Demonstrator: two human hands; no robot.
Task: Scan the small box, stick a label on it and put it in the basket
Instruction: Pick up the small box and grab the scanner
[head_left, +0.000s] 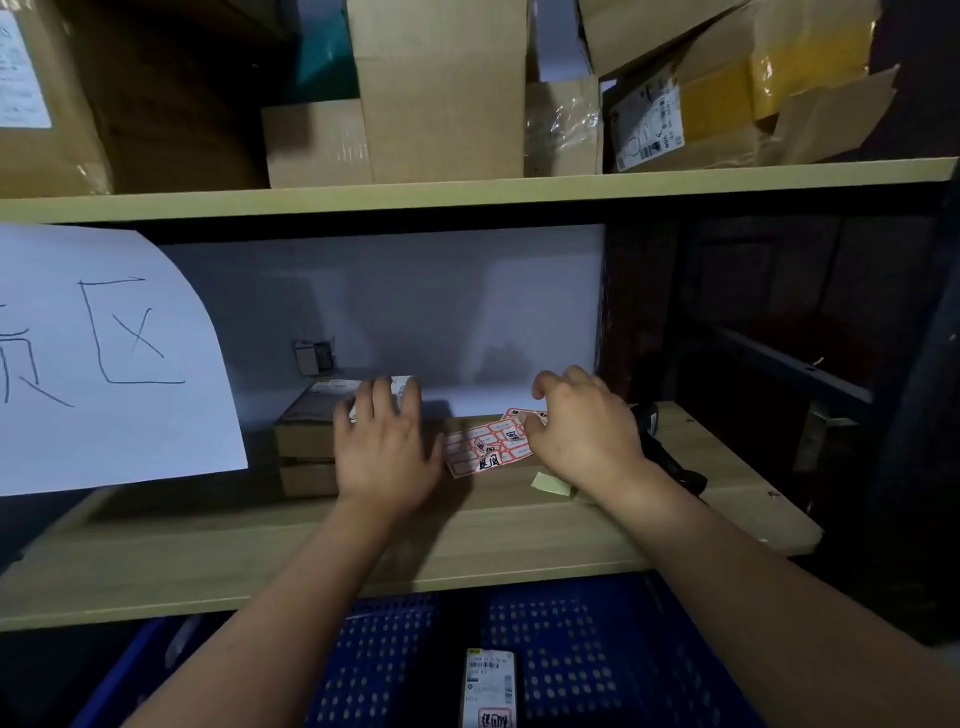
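The wooden shelf (519, 540) carries the work items; the blue perforated basket (597, 665) sits below its near edge, with one labelled small box (488, 686) already lying inside.

On the left of the shelf, a stack of flat brown cartons (304, 447) stands against the white back panel (415, 312). The small box in hand (402, 387) rests on top of this stack, at its right end. The left hand (384, 447) covers it, fingers curled over its top; only a white corner shows past the fingertips, so the hold appears to be a light grasp.

The red-bordered label sheet (488, 444) lies flat on the shelf between the hands. The right hand (582, 426) rests on its right end, fingers bent as if to pick at a label; whether one is pinched cannot be told. A dark scanner (670, 457) lies just right of that wrist.

Handling judgement: the small box appears light and stiff, a cardboard body with smooth faces. Take hold across the two long sides, keeping the broad top face free for the label. A label is thin, limp and adhesive; lift it by one corner only.
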